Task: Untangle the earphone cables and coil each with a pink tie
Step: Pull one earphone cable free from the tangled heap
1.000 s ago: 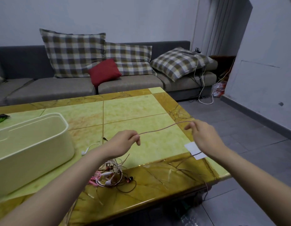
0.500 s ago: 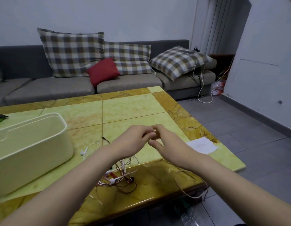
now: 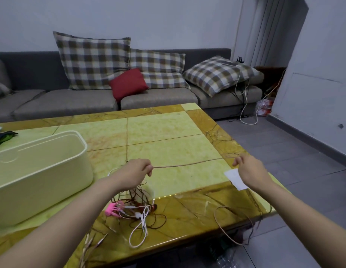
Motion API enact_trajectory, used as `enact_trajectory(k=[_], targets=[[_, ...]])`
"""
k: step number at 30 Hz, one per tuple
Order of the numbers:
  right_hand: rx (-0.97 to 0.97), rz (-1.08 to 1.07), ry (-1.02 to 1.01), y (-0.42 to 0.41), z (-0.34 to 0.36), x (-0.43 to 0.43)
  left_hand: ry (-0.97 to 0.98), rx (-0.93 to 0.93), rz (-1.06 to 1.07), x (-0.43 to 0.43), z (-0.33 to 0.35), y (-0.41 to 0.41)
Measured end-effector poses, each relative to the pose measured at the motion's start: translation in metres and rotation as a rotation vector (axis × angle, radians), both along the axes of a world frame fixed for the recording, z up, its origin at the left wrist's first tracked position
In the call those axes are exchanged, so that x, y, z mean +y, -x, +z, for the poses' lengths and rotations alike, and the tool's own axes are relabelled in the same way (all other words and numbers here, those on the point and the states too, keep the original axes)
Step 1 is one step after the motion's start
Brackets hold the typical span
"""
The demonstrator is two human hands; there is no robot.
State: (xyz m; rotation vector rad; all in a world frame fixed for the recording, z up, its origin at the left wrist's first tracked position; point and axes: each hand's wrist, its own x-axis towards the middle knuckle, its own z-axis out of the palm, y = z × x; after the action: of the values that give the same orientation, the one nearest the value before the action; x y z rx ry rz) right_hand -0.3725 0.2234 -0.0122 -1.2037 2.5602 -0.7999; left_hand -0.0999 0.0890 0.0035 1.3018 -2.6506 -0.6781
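A thin rose-gold earphone cable (image 3: pixel 189 164) runs taut between my two hands above the table. My left hand (image 3: pixel 137 172) pinches one end of that stretch; my right hand (image 3: pixel 249 170) pinches the other, near the table's right edge. The cable's slack hangs in a loop (image 3: pixel 229 225) over the front right corner. Below my left hand lies a tangle of dark, white and rose-gold earphone cables (image 3: pixel 141 207) with pink ties (image 3: pixel 112 208) at its left side. A white cable loop (image 3: pixel 139 235) trails from the tangle toward the front edge.
A cream plastic box (image 3: pixel 42 171) stands at the left on the yellow marble table (image 3: pixel 168 136). A white paper card (image 3: pixel 235 178) lies under my right wrist. Behind the table is a grey sofa (image 3: pixel 71 105) with checked cushions. Grey floor lies to the right.
Half a second ago my hands met at the middle; they have now drawn apart, stretching the rose-gold cable taut, as one second ago. The slack loop has grown at the front right corner.
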Motion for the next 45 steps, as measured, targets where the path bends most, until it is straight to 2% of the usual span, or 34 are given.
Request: enact_trajectory(k=[5, 7, 10, 13, 18, 21, 27, 29, 32, 36, 39, 42, 45], targets=[[0.112, 0.089, -0.281, -0.008, -0.009, 0.0, 0.034, 0.059, -0.05, 0.005, 0.011, 0.01], [0.094, 0.208, -0.208, -0.031, -0.002, -0.003, 0.051, 0.088, -0.099, 0.01, 0.016, 0.019], [-0.005, 0.453, 0.022, -0.081, 0.019, -0.007, 0.049, 0.142, -0.182, 0.022, 0.021, 0.033], [-0.12, 0.572, 0.082, -0.112, 0.03, -0.017, 0.012, 0.208, -0.228, 0.029, 0.022, 0.041], [-0.012, 0.404, 0.161, -0.103, 0.031, -0.034, -0.085, 0.149, -0.213, 0.03, 0.015, 0.027], [0.025, 0.313, 0.096, -0.078, 0.025, -0.038, -0.101, 0.049, -0.175, 0.024, 0.008, 0.013], [0.032, 0.204, -0.007, -0.061, 0.004, -0.034, -0.094, -0.034, -0.205, 0.023, 0.0, 0.016], [0.071, 0.23, -0.03, -0.066, 0.006, -0.03, -0.072, -0.025, -0.195, 0.022, 0.0, 0.018], [0.194, 0.419, -0.025, -0.084, 0.017, -0.019, -0.046, 0.028, -0.179, 0.022, 0.003, 0.02], [0.099, 0.64, -0.025, -0.122, 0.023, -0.019, 0.007, 0.109, -0.211, 0.032, 0.008, 0.029], [0.012, 0.613, 0.0, -0.121, 0.02, -0.025, -0.011, 0.202, -0.188, 0.034, 0.007, 0.027], [0.107, 0.575, 0.019, -0.115, 0.016, -0.026, -0.098, 0.251, -0.156, 0.032, 0.005, 0.016], [0.21, 0.51, 0.053, -0.116, 0.02, -0.026, -0.108, 0.183, -0.145, 0.028, -0.003, 0.008]])
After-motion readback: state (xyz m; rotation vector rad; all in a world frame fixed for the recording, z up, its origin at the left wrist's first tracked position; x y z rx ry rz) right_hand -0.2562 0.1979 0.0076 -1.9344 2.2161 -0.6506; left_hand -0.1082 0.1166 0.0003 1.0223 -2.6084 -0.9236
